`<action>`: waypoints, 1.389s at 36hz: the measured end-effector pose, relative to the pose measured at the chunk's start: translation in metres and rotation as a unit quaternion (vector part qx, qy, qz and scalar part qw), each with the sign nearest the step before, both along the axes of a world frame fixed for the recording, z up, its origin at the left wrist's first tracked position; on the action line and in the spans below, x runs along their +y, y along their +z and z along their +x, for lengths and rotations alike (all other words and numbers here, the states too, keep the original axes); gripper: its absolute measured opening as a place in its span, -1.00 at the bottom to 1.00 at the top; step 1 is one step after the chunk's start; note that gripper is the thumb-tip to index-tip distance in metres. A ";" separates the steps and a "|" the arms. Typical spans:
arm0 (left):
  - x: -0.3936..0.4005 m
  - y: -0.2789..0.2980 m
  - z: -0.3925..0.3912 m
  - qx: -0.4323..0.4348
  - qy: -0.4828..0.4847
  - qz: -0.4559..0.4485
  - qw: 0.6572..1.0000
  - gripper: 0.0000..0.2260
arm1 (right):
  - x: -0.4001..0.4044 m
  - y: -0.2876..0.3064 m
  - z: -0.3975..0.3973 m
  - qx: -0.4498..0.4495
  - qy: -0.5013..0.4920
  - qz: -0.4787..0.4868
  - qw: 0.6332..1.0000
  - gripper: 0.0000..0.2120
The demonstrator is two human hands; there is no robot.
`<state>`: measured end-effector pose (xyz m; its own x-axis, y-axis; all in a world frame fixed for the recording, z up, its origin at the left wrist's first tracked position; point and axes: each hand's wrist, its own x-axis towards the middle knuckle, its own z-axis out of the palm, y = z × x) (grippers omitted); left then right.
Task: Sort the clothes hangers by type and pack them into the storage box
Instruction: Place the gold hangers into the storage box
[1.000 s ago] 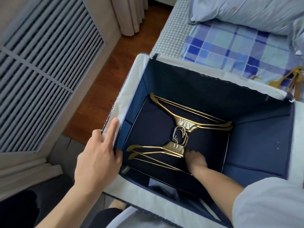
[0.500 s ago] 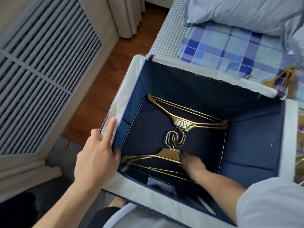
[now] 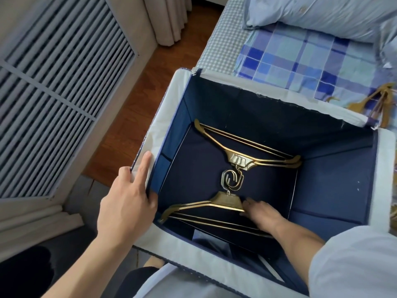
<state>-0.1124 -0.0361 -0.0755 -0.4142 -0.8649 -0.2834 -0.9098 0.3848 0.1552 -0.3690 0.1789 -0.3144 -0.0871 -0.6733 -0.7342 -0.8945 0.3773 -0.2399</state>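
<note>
While left hand (image 3: 126, 209) grips storage box (image 3: 163, 112) rim, right hand (image 3: 261, 214) flat on near hanger stack (image 3: 214, 206), two stacks inside.

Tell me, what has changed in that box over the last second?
The right hand has slid the near hangers back toward the person, so their hooks now barely overlap those of the far hangers. The left hand still holds the storage box rim; the far hangers stayed put.

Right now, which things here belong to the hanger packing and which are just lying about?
Job:
storage box
far hangers
near hangers
hangers on the bed
left hand
right hand

Lying about:
pillow
plaid sheet
curtain
</note>
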 end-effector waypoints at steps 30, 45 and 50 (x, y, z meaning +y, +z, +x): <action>0.001 -0.004 0.000 -0.004 -0.002 -0.021 1.000 -0.29 | -0.003 -0.020 0.014 0.077 -0.020 0.062 0.995 -0.64; -0.001 -0.002 -0.001 -0.009 -0.007 -0.017 1.000 -0.28 | -0.027 -0.023 0.019 0.089 -0.043 0.071 0.993 -0.58; -0.001 -0.002 -0.002 -0.004 -0.006 -0.018 1.000 -0.28 | -0.018 -0.016 0.019 0.064 -0.027 0.088 0.994 -0.51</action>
